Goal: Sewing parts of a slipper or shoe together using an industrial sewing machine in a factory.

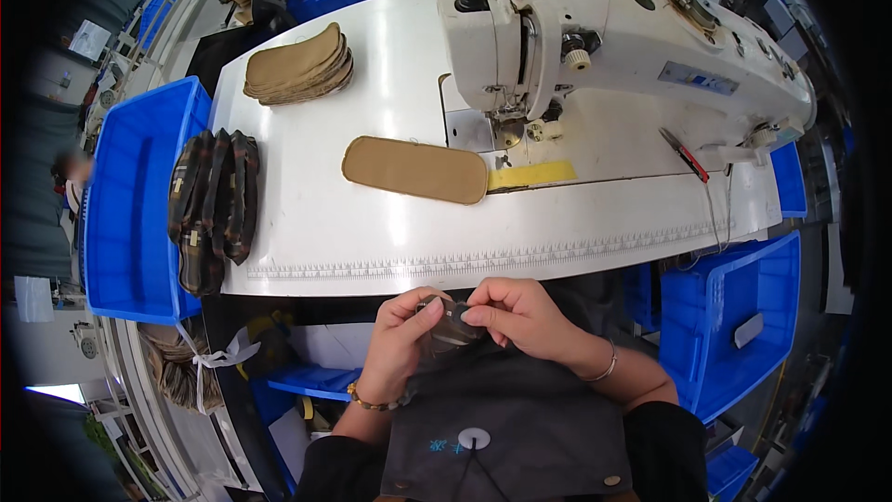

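Both of my hands meet just in front of the table's near edge, over my lap. Between them is a small piece of dark plaid fabric (450, 331), partly hidden by my fingers. My left hand (405, 333) pinches its left side between thumb and fingers. My right hand (520, 318) pinches the other side, close to the left fingertips. Beyond them, a long tan fabric piece (414, 170) with rounded ends lies flat on the white table (316, 195). Its right end reaches a yellow strip (532, 175) beside the needle area of the white sewing machine (604, 56).
A stack of tan pieces (295, 67) lies at the back left. Dark plaid pieces (216, 204) hang over the table's left edge beside a blue bin (130, 223). Red-handled thread snips (685, 154) rest right of the machine. Another blue bin (683, 353) stands at right.
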Available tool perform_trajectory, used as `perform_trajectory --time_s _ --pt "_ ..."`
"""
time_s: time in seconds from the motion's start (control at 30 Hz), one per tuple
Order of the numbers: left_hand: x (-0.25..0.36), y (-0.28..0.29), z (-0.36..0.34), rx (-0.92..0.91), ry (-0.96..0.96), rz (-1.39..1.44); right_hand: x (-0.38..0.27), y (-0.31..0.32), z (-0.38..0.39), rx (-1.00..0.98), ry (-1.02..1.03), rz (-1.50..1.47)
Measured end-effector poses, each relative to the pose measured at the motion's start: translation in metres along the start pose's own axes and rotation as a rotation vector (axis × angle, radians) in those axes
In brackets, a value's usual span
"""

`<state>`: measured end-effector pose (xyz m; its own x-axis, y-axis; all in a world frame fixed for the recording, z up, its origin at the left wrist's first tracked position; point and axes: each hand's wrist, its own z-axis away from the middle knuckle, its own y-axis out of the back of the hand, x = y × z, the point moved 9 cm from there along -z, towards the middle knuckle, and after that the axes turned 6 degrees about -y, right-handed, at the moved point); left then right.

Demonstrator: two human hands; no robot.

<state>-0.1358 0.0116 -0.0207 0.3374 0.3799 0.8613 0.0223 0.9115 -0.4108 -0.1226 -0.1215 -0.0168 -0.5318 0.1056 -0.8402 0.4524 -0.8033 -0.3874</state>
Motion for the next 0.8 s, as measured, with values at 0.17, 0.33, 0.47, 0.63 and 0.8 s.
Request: perform_trajectory --time_s 0.17,0.33,0.47,0.63,0.8 --pt "-0.003 0.011 0.003 0.000 0.037 -0.141 0.013 0.001 -0.003 -0.007 -0.063 -0.040" --pt "0.017 0.011 0.009 0.024 -0.115 -0.519 0.011 -0.002 -0.001 0.047 -0.011 0.082" --pt "0.030 0.011 0.024 0.237 -0.407 -0.590 -0.018 -0.007 0.007 0.153 0.239 0.401" --pt "-0.030 0.029 0.034 0.380 -0.200 0.021 -0.021 -0.020 0.009 0.280 0.444 0.719" --pt "0.054 0.010 0.037 0.435 -0.556 -0.582 -0.031 -0.032 0.012 0.201 0.504 0.656"
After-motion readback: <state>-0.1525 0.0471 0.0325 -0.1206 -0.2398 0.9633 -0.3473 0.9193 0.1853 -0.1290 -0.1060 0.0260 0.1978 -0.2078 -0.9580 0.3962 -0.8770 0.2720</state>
